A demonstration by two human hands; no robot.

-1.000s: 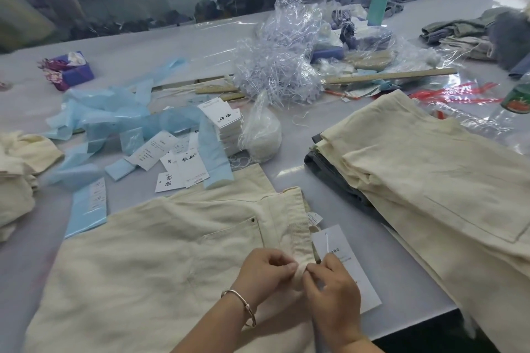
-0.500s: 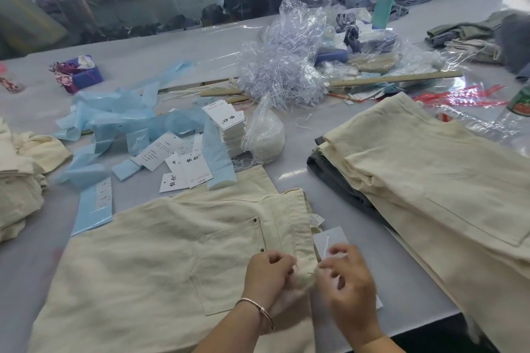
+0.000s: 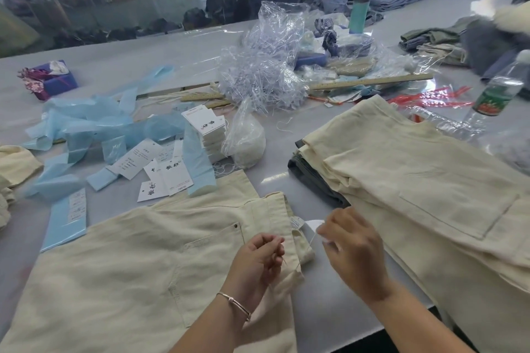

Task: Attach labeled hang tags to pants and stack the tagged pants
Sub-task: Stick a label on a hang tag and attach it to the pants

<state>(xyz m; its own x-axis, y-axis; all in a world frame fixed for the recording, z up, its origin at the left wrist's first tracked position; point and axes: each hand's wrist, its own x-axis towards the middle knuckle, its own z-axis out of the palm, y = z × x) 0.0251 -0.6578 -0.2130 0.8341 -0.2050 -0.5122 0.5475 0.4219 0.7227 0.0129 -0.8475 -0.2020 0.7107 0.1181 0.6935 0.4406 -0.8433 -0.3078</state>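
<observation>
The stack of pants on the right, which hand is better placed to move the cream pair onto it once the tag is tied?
Probably the right hand: it is nearer the stack of pants. The left hand sits over the cream pair, pinching the string.

Soft daylight, blurred hands, warped edges

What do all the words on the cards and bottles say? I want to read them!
Hang tags: two big brush-style black characters, too stylised to read surely; the small print is blurred.
Tag stack: same two characters on top, unclear.
Blue strips: white labels, print too small.
Water bottle: green and red label, words blurred.
Pants label: too small to read.
</observation>
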